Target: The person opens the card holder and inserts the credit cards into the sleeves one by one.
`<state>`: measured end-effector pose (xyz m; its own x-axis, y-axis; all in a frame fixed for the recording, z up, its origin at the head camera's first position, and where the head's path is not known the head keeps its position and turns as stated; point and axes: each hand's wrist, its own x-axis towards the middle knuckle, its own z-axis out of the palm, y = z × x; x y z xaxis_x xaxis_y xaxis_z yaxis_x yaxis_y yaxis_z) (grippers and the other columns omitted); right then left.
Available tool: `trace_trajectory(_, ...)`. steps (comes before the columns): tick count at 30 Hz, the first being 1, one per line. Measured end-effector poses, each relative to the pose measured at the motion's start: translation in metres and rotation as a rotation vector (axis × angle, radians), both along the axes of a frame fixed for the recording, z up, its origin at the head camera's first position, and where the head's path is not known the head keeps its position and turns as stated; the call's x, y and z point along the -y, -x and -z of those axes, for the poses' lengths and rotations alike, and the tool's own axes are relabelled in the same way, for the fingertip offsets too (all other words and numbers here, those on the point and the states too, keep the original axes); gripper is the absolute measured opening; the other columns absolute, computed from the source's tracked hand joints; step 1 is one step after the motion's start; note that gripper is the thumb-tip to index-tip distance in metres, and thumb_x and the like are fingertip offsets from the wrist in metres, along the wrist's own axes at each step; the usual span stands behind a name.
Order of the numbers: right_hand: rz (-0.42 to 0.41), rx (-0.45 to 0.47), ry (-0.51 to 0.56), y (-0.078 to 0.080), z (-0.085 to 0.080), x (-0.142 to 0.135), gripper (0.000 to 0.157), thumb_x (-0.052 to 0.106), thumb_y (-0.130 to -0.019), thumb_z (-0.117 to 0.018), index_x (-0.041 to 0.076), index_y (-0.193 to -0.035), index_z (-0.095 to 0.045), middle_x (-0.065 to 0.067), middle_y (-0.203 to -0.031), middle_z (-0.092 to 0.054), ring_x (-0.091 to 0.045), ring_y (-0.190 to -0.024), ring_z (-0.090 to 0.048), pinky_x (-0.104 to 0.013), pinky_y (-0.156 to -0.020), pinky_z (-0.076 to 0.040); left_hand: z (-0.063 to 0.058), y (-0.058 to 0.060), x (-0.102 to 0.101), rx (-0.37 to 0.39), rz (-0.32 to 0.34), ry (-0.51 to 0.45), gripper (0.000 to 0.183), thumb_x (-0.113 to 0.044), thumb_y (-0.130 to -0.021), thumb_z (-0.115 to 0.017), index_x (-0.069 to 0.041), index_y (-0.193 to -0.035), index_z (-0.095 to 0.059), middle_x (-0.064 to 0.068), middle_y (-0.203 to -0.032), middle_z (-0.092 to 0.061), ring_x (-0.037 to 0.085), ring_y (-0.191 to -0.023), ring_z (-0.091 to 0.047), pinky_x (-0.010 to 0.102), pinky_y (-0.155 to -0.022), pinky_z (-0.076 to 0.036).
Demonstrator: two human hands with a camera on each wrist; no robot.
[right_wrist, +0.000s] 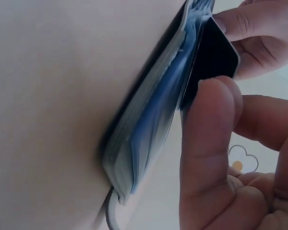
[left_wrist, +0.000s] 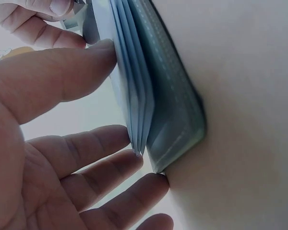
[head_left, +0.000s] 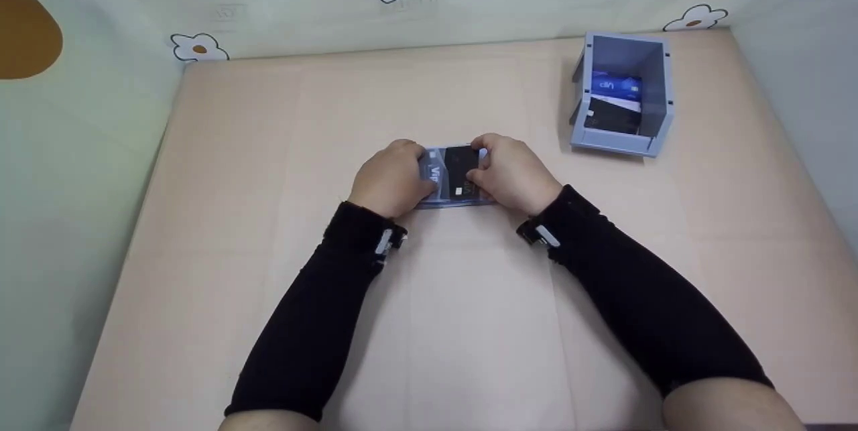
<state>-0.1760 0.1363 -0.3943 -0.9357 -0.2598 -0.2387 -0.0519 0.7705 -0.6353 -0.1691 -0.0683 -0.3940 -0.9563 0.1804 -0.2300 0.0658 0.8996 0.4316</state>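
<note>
A card holder [head_left: 442,203] with several clear plastic sleeves [left_wrist: 134,91] lies opened out on the table, between both hands. My left hand [head_left: 389,179] holds its left side, with the thumb on the top sleeve and the fingertips at the sleeve edges. A pale card marked "Vip" [head_left: 434,173] shows beside the left thumb. My right hand [head_left: 513,173] pinches a black card [head_left: 461,173] between thumb and finger over the holder. In the right wrist view the black card [right_wrist: 213,52] stands tilted above the sleeves; whether its far edge is inside a sleeve, I cannot tell.
A grey-blue open-front bin [head_left: 613,143] stands at the back right of the table [head_left: 268,149]. Inside it lie a blue VIP card [head_left: 617,86] and a black card [head_left: 611,116]. A flower-printed wall covering [head_left: 469,22] rises behind the table.
</note>
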Motion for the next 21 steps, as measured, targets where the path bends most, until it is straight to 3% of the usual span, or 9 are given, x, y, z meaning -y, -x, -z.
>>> trace_trajectory(7, -0.027, -0.005, -0.022, -0.003, -0.001, 0.006, 0.06, 0.011, -0.098, -0.07, -0.003, -0.152, -0.05, -0.006, -0.091, -0.072, -0.016, -0.075, -0.067, -0.032, -0.08, -0.052, 0.001, 0.0, -0.001, -0.009, -0.004, 0.003, 0.054, -0.028, -0.088, -0.079, -0.006, -0.137, -0.067, 0.009, -0.139, -0.065, 0.024, -0.104, -0.066, 0.043, -0.096, -0.055)
trace_trajectory(12, -0.047, -0.05, -0.047, -0.006, -0.001, 0.009, 0.047, 0.011, -0.096, -0.071, 0.0, -0.141, -0.064, -0.001, -0.078, -0.06, -0.022, -0.08, -0.059, -0.034, -0.079, -0.048, 0.001, 0.0, -0.001, -0.012, -0.003, 0.007, 0.055, -0.027, -0.089, -0.079, -0.005, -0.137, -0.067, 0.01, -0.144, -0.064, 0.026, -0.108, -0.067, 0.044, -0.098, -0.055)
trace_trajectory(21, -0.067, -0.065, -0.077, -0.009, -0.001, 0.011, 0.033, 0.016, -0.095, -0.074, 0.005, -0.126, -0.075, 0.001, -0.075, -0.059, -0.019, -0.075, -0.057, -0.032, -0.073, -0.042, 0.001, 0.0, -0.001, -0.018, 0.005, 0.02, 0.056, -0.03, -0.09, -0.079, -0.005, -0.138, -0.067, 0.011, -0.144, -0.064, 0.029, -0.111, -0.067, 0.045, -0.096, -0.055)
